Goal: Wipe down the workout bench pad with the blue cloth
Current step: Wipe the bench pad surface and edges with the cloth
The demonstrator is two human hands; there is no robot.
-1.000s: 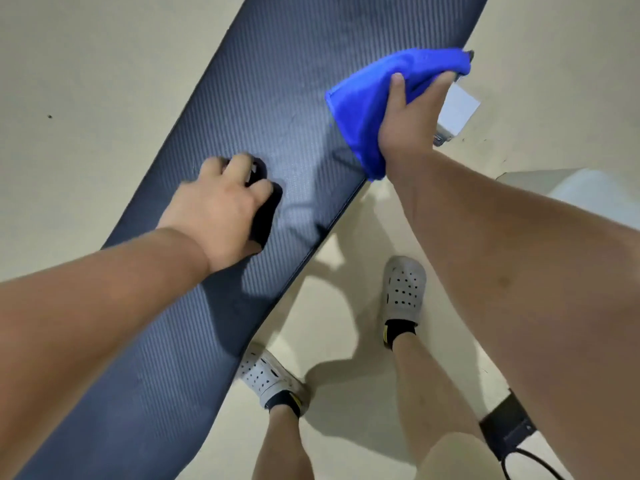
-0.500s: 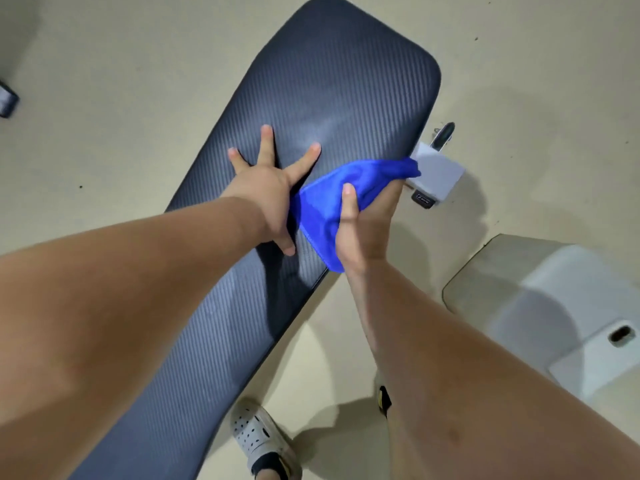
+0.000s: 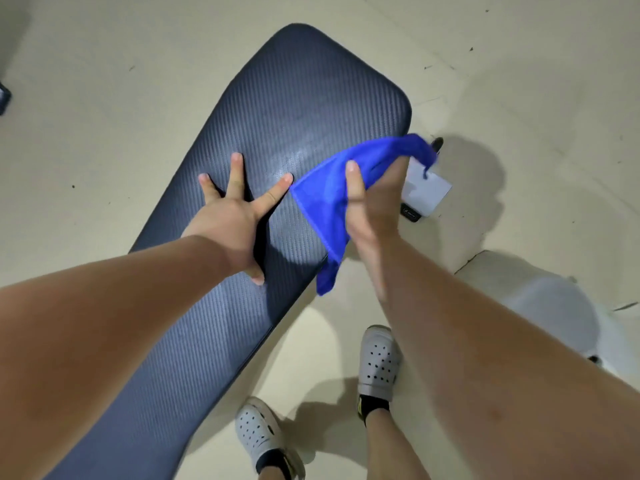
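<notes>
- Nearest us, our grey perforated clogs (image 3: 377,362) stood on the pale floor, just right of the bench.
- Our left hand (image 3: 239,220) lay flat on the dark, ribbed workout bench pad (image 3: 311,109), fingers straight and splayed, gripping nothing. We judged it a brace.
- Our right hand (image 3: 375,206) clutched the bright blue microfibre cloth (image 3: 329,199), bunched over the pad's right edge with one corner drooping past it. We could not tell whether it touched the pad.
- Beyond the cloth, to the right, showed a white metal bench foot (image 3: 427,188).
- We judged the wiping to be in hand at the pad's far half. The next move called for flattening the cloth and pressing it across the rounded far end.
</notes>
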